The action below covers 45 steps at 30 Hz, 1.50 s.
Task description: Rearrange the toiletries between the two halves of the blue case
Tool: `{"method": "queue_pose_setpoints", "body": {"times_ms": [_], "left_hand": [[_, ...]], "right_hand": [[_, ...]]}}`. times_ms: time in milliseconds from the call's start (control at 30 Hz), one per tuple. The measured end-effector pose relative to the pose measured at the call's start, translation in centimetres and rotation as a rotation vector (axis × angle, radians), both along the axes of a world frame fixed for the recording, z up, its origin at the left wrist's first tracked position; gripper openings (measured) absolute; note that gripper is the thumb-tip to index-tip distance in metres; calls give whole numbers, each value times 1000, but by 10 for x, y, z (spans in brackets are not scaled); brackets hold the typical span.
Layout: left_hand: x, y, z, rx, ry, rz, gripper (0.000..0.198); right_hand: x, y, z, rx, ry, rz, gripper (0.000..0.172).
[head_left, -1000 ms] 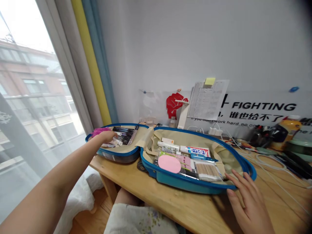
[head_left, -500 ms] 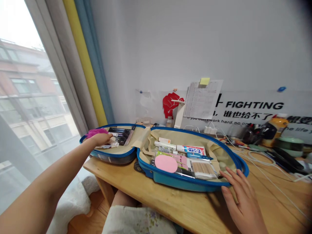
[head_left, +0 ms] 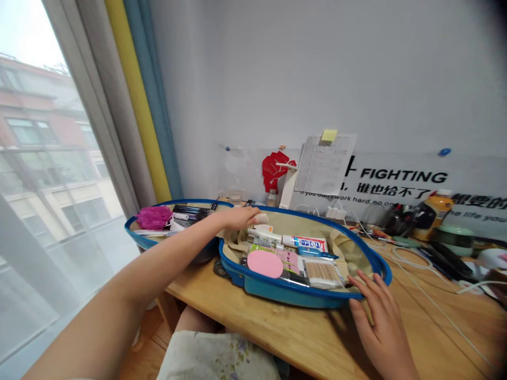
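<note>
A blue suitcase [head_left: 295,301] with beige lining lies opened flat, its two halves side by side. My left hand [head_left: 241,217] is closed on a small whitish item [head_left: 260,218] over the far left part of the right half; its kind is unclear. My right hand [head_left: 376,311] rests with fingers apart on the near right rim. Inside this half lie a toothpaste tube [head_left: 311,244], a pink oval pad [head_left: 265,264], a pack of cotton swabs [head_left: 324,273], a blue tube [head_left: 317,254] and a white tube [head_left: 264,235]. The left half holds a magenta bath puff [head_left: 154,217] and dark packaged items [head_left: 192,212].
The suitcase stands on a wooden desk [head_left: 309,330]. To the right are white cables [head_left: 412,258], an orange bottle [head_left: 431,214] and a green-lidded container [head_left: 453,237]. Papers [head_left: 325,163] hang on the wall behind. Curtains [head_left: 130,105] and a window are at left.
My left hand has moved right from the left half to above the right half, carrying the small whitish item. My right hand stays at the rim. The view has shifted slightly.
</note>
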<state>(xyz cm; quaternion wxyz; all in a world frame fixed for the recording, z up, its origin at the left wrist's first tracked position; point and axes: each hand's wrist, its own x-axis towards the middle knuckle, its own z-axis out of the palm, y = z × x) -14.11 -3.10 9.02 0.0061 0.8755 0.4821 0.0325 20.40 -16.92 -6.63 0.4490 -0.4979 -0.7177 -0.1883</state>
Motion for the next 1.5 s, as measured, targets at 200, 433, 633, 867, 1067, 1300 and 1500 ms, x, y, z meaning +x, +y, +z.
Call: {"method": "queue_pose_setpoints", "body": {"times_ms": [200, 433, 633, 867, 1067, 1300, 1500], "left_hand": [[42, 16, -40, -193, 35, -109, 36], [39, 22, -55, -285, -17, -123, 34], [37, 22, -59, -303, -66, -76, 31], [39, 20, -58, -288, -98, -29, 34], [41, 20, -54, -154, -184, 9, 35], [-16, 36, -25, 153, -253, 249, 46], [-147, 30, -27, 80, 53, 580, 36]], "right_hand": [[1, -1, 0, -23, 7, 0, 38], [2, -3, 1, -26, -24, 5, 39], [-1, -3, 3, -8, -14, -5, 38], [-1, -3, 5, 12, -37, -3, 38], [-1, -1, 2, 3, -35, -4, 38], [1, -1, 2, 10, -40, 10, 38], [2, -1, 3, 23, -80, 9, 39]]}}
